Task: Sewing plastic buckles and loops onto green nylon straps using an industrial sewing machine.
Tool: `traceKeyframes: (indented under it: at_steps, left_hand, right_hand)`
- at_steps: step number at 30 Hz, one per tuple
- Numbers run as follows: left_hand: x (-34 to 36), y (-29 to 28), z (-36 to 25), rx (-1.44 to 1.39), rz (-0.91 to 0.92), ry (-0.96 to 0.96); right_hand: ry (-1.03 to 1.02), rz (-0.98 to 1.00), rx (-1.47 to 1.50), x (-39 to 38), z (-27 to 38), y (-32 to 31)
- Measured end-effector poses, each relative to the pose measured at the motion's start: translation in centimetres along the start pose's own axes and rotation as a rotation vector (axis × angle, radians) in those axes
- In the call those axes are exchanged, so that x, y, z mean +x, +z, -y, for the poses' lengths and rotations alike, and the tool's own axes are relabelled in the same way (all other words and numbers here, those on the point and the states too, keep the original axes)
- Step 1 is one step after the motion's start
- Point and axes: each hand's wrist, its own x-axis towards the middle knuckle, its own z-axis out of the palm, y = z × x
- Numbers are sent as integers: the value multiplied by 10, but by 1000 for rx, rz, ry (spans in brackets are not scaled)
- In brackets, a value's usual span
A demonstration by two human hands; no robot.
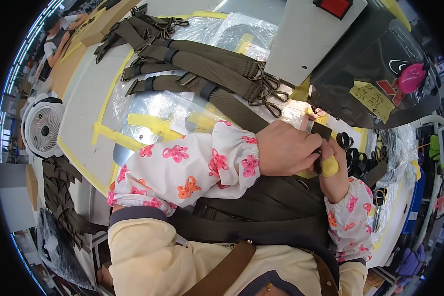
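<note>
In front of the dark grey machine [338, 84], the left hand [286, 148] and right hand [334, 170] meet, fingers closed together on a dark strap [321, 130]. Both are equally near; its visible end projects just beyond the fingertips, away from the person. The long axis is mostly hidden.

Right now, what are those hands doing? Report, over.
Left hand and right hand close together, gripping a dark strap piece. Olive straps lie beyond. Grey machine close ahead, to the right.

A yellow note [372, 101] bearing handwriting [369, 96] sticks to the dark machine [338, 71].
</note>
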Motion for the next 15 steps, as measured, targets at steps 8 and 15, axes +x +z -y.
traceKeyframes:
  at_steps: [8, 15]
  left_hand:
    - [5, -5, 14, -571, 80, -337]
    - [8, -7, 11, -578, 50, -402]
  right_hand:
    - [-36, 33, -83, 3, 10, 6]
    - [61, -32, 59, 1, 4, 7]
